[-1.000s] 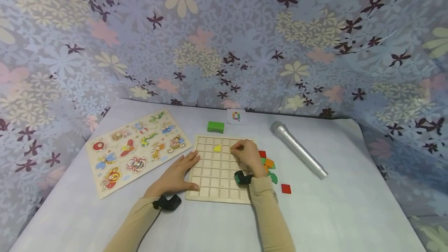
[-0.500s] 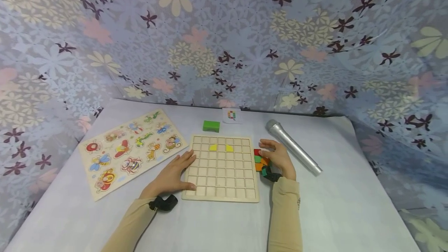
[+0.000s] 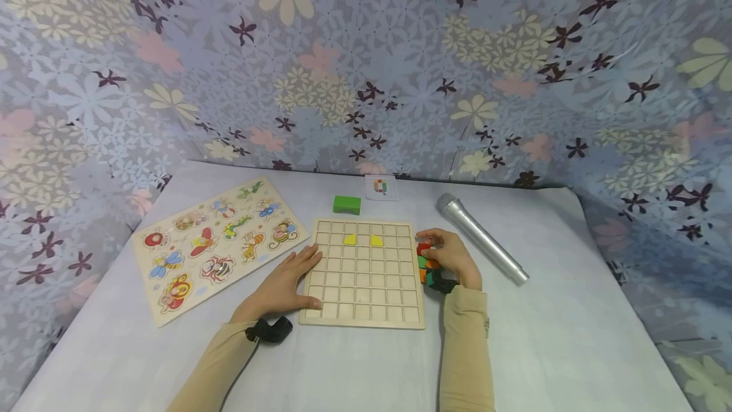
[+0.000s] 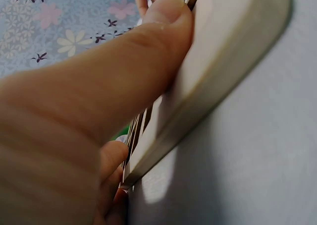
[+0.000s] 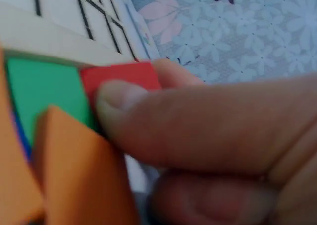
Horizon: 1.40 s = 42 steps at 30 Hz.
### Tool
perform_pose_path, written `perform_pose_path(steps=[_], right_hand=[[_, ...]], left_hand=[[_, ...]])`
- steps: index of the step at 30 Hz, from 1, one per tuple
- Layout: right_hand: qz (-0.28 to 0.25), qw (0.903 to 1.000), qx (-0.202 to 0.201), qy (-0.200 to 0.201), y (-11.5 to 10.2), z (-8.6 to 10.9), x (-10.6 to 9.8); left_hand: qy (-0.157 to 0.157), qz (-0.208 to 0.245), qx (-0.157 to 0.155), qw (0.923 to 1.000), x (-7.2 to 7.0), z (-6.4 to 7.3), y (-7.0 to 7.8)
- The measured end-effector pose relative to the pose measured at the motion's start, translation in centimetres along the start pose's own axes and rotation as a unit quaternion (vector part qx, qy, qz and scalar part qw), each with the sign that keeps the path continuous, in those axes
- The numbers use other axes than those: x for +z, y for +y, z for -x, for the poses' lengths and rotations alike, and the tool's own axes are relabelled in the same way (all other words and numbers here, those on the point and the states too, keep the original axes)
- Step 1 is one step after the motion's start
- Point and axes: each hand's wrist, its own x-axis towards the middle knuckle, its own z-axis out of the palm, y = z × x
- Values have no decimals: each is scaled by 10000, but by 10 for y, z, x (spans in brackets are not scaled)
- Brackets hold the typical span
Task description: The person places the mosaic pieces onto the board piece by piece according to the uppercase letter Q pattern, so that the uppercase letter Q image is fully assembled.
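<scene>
In the middle of the head view, your board (image 3: 363, 324) lies on the table (image 3: 366, 374). In its second row from the far edge sit a left tile (image 3: 350, 240) and a right tile (image 3: 377, 241), one square between them. Your left hand (image 3: 286, 285) rests on the board's left edge. Beside its right edge is the pile (image 3: 423, 262), your right hand (image 3: 454, 253) pinching the far tile (image 5: 133, 74). The puzzle (image 3: 183, 240) lies at frame left, the microphone (image 3: 483, 239) at right. Behind the board is the block (image 3: 347, 205); the card (image 3: 380, 188) is behind it, rightward.
</scene>
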Motion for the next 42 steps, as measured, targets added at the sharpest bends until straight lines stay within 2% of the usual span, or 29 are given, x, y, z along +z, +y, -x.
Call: perform_pose_path(steps=[4,12,16,30,34,42], right_hand=[[-33,9998,180,47,-2,1,-2],[-186,9986,216,450,-6,-1,-2],[-80,9981,222,577,-8,-2,-2],[33,9975,298,638,-7,-2,-3],[26,9974,303,657,-7,-2,-2],[-68,9959,246,873,-6,-2,3]], left_hand=[[6,-5,-16,10000,0,-1,0],[-33,41,-20,10000,-2,-5,-1],[-34,38,-51,10000,-3,-7,-1],[-29,-30,-17,10000,-3,-6,-1],[-69,48,-99,9999,-3,-5,0],[-110,41,-149,9998,-1,-3,-1]])
